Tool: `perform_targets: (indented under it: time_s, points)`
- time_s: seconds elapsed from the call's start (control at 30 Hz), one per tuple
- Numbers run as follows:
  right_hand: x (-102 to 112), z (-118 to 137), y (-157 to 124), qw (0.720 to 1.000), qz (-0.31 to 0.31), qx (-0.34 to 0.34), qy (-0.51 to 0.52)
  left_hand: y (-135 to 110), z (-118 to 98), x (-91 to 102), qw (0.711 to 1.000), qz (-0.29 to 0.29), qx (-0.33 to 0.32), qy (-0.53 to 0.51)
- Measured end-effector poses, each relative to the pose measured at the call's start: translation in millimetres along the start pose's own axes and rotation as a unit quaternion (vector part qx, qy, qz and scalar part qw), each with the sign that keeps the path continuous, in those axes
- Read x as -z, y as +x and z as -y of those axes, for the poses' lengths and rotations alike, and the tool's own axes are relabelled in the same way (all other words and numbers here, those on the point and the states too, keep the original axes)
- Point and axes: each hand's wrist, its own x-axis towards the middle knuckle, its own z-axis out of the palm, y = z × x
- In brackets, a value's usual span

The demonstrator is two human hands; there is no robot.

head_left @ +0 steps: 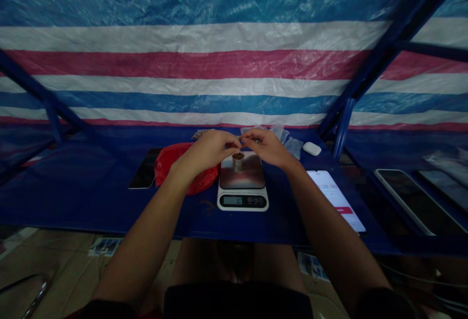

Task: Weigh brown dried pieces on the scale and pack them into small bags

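A kitchen scale (243, 178) with a steel top and white base sits in front of me on the blue table. Its small display is lit, with digits that look like 30. On the steel plate stands a little metal cup (238, 164) with brown shreds or crumbs at its mouth. Just above and behind the cup, my left hand (217, 144) and my right hand (266, 146) meet at the fingertips. Both have their fingers pinched together. Whatever lies between them is too small to make out. Beside the scale, a red plastic bag (168, 163) is partly covered by my left forearm.
Clear plastic bags (293, 146) lie behind my right hand, near a white rounded case (312, 148). A phone with a lit screen (334, 197) rests right of my right forearm. A dark phone (144, 170) lies at left. Blue metal posts (343, 126) rise before the striped tarp.
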Motion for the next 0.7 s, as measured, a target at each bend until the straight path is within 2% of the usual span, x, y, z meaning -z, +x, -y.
perform_targets:
  time_s: [0.17,0.3,0.4,0.5,0.57,0.63,0.7]
  points:
    - [1,2,0,1.0,-0.004,-0.01,-0.002,5,7,-4.0,0.998,0.016,-0.022,0.055]
    - [2,1,-1,1.0,-0.004,-0.008,-0.004,0,2,-1.4,0.997,0.031,-0.023,0.07]
    - [4,1,-3,1.0,-0.008,-0.01,-0.011,-16,-2,8.7,0.998,-0.01,0.01,0.062]
    - [6,1,-4,1.0,-0.019,-0.012,-0.019,-41,8,21.8,0.993,-0.027,0.085,0.08]
    - [6,1,-5,0.999,-0.027,-0.013,-0.019,-58,25,26.6,0.984,0.012,0.143,0.109]
    - [5,0,-5,0.999,-0.029,-0.014,-0.017,-71,45,26.0,0.969,0.088,0.194,0.127]
    - [4,-1,-5,1.0,-0.023,-0.015,-0.014,-77,61,20.8,0.961,0.121,0.214,0.127]
